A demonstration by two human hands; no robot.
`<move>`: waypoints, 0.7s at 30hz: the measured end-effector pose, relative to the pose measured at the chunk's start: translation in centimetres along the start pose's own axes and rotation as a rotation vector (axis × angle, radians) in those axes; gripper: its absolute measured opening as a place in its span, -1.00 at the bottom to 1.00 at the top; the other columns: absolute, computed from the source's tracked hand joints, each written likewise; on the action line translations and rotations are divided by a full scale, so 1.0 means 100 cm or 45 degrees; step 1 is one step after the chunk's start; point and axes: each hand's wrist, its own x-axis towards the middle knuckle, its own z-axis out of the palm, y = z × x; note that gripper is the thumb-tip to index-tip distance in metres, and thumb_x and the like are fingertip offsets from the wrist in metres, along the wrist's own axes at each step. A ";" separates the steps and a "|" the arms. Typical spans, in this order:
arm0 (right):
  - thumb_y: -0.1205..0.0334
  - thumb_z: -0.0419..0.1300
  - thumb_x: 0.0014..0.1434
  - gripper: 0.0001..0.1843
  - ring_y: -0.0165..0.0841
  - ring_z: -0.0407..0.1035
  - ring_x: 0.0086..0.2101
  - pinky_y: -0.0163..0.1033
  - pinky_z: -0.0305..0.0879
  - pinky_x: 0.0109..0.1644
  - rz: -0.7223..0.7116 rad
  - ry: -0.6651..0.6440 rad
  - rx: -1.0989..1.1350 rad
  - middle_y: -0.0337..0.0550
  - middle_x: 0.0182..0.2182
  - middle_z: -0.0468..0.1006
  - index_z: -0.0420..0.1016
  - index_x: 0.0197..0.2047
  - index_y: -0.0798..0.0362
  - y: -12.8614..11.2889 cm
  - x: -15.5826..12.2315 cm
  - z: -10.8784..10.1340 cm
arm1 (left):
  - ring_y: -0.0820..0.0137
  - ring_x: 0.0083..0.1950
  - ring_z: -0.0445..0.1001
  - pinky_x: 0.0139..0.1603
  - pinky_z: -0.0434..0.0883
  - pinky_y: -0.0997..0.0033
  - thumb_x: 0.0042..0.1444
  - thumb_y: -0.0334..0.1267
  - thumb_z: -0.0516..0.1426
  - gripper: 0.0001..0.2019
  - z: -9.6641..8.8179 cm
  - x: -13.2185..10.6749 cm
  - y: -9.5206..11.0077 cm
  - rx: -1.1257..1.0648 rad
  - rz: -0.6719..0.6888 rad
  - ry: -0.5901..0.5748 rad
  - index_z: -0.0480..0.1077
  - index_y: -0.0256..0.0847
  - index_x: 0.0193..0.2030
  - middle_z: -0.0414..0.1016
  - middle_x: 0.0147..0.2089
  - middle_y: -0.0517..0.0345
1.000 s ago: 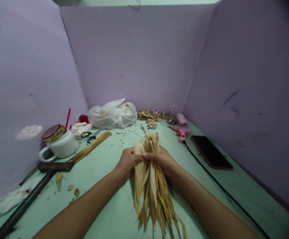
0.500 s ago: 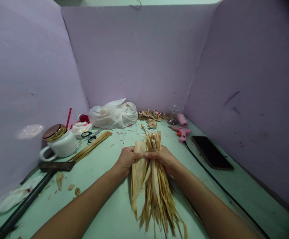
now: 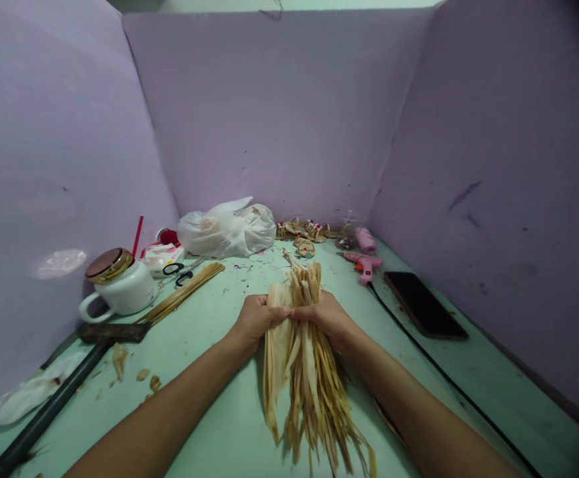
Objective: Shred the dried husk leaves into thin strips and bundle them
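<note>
In the middle of the table, my right hand [image 3: 330, 315] is closed around a bundle of dried husk strips [image 3: 314, 372], thumb across the front. The strips fan out downward toward me, and their short ends stick up above my grip. My left hand [image 3: 258, 320] pinches a wide, pale dried husk piece [image 3: 276, 358] against the bundle's left side. Both thumb tips nearly meet at the seam between the two. The fingers behind the husk are hidden.
At left are a hammer [image 3: 115, 333], a lidded white mug [image 3: 129, 289], scissors [image 3: 184, 279] and a flat strip bundle [image 3: 190, 289]. A plastic bag [image 3: 230, 229] lies at the back. To the right are a pink glue gun [image 3: 366, 264], its cord and a phone [image 3: 423, 305].
Both hands keep their hold, with only a slight shift. The wide husk piece has come a little closer to the bundle, narrowing the gap between them.
</note>
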 end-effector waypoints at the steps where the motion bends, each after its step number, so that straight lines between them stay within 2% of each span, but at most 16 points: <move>1: 0.41 0.29 -0.38 -0.64 -0.27 0.42 -0.46 -0.18 0.35 -0.31 -0.005 0.004 -0.012 -0.19 -0.48 0.55 0.47 -0.37 0.13 0.000 0.000 0.000 | 0.36 -0.54 0.41 -0.45 0.35 0.38 -0.47 -0.30 0.31 -0.72 0.000 0.000 0.000 0.015 -0.004 0.014 0.45 -0.39 -0.52 0.49 -0.57 0.06; 7: 0.43 0.27 -0.38 -0.65 -0.27 0.41 -0.46 -0.19 0.34 -0.33 -0.031 0.040 -0.080 -0.22 -0.51 0.53 0.47 -0.37 0.14 0.001 0.000 0.001 | 0.34 -0.53 0.41 -0.44 0.35 0.36 -0.46 -0.32 0.27 -0.76 0.003 0.002 -0.003 0.100 -0.005 0.066 0.44 -0.37 -0.54 0.47 -0.58 0.09; 12: 0.43 0.26 -0.37 -0.68 -0.30 0.40 -0.51 -0.20 0.34 -0.36 0.007 0.046 -0.066 -0.24 -0.53 0.53 0.47 -0.40 0.12 0.001 0.000 0.000 | 0.30 -0.49 0.44 -0.39 0.37 0.31 -0.45 -0.29 0.30 -0.71 0.001 0.003 -0.005 0.006 -0.035 0.001 0.44 -0.38 -0.50 0.47 -0.57 0.07; 17: 0.38 0.30 -0.39 -0.64 -0.26 0.43 -0.49 -0.15 0.36 -0.33 0.041 0.120 -0.063 -0.19 -0.50 0.56 0.47 -0.38 0.12 0.001 0.001 -0.003 | 0.24 -0.43 0.48 -0.30 0.40 0.26 -0.48 -0.31 0.33 -0.65 -0.003 0.002 -0.002 -0.079 -0.105 -0.077 0.46 -0.41 -0.44 0.50 -0.53 0.03; 21: 0.36 0.33 -0.43 -0.60 -0.22 0.45 -0.47 -0.12 0.36 -0.29 0.061 0.075 -0.013 -0.14 -0.49 0.57 0.48 -0.37 0.15 -0.004 0.001 -0.004 | 0.27 -0.46 0.47 -0.27 0.40 0.25 -0.50 -0.34 0.34 -0.65 -0.006 0.003 -0.001 -0.087 -0.127 -0.076 0.46 -0.41 -0.45 0.50 -0.53 0.03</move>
